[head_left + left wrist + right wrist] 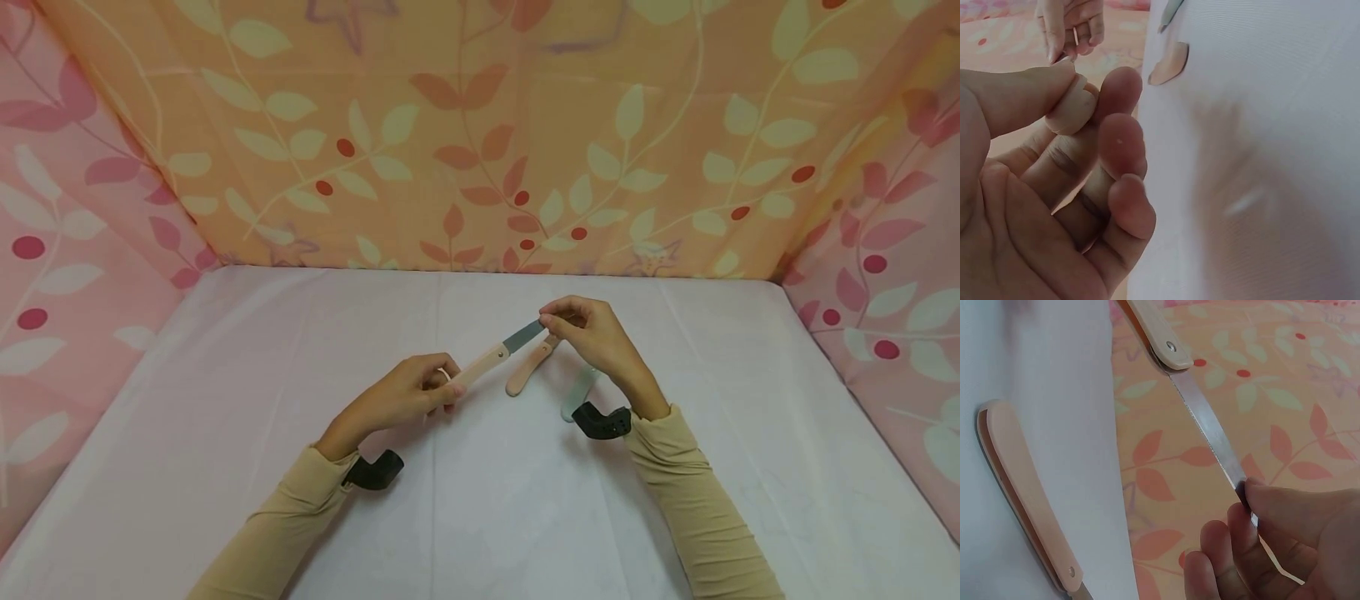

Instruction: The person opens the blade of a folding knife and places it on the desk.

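Observation:
A folding knife with a cream handle [482,367] is held between both hands above the table, its serrated blade [1207,422] swung out from the handle. My left hand [401,390] pinches the handle's end between thumb and fingers. With thumb and fingertips my right hand [600,333] pinches the blade near its tip. Beneath and beside the right hand lies a second folding knife with a peach handle [529,367], part of its blade showing. A pale green handle [579,393] lies farther right, partly hidden by the right wrist's camera.
A white cloth [487,517] covers the table. Orange leaf-patterned fabric [480,150] rises behind it, with pink patterned fabric [60,275] at the sides. A black wrist camera [602,421] sits below the right hand, another black camera [375,470] below the left.

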Motion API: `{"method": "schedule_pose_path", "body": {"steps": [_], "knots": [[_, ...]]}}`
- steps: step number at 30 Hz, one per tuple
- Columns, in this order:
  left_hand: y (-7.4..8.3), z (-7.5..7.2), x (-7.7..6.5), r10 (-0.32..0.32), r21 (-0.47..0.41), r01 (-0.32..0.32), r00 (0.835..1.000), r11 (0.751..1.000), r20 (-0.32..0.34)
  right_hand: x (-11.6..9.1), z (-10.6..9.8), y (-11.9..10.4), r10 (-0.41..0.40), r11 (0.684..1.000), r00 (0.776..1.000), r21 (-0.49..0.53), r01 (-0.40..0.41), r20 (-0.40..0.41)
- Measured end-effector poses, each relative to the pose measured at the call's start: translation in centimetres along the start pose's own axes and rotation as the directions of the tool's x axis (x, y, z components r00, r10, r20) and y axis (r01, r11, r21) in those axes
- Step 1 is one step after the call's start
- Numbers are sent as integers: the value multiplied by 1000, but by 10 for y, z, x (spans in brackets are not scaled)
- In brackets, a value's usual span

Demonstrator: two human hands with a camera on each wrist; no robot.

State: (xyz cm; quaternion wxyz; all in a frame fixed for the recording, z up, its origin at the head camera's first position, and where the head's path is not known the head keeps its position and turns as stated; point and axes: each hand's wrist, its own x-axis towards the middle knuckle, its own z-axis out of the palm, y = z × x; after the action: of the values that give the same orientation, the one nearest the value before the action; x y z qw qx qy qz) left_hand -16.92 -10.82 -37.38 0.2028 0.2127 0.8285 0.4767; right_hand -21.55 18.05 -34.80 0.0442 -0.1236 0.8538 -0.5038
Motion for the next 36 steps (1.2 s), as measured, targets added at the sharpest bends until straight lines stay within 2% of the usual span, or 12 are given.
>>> {"method": "schedule_pose_path", "body": {"steps": [9,16,22,26,32,36], "knots": [[-5,7,1,-7,80,10,999,997,-39,-1,0,2,14,999,1000,48,-14,9],[-8,6,7,-9,148,17,998,989,-54,6,-1,10,17,998,1000,66,-17,5],[-9,1,16,-38,198,50,997,979,-66,22,-1,17,-16,1000,1000,6,16,19],[-11,-1,24,-64,190,78,995,979,-77,33,-2,19,-14,998,999,-54,16,39],[-16,-3,32,-121,189,146,983,971,-140,50,2,18,-3,992,997,-124,14,83],[-19,-4,37,-129,181,155,981,971,-148,58,5,18,13,983,994,-183,7,105]]}}
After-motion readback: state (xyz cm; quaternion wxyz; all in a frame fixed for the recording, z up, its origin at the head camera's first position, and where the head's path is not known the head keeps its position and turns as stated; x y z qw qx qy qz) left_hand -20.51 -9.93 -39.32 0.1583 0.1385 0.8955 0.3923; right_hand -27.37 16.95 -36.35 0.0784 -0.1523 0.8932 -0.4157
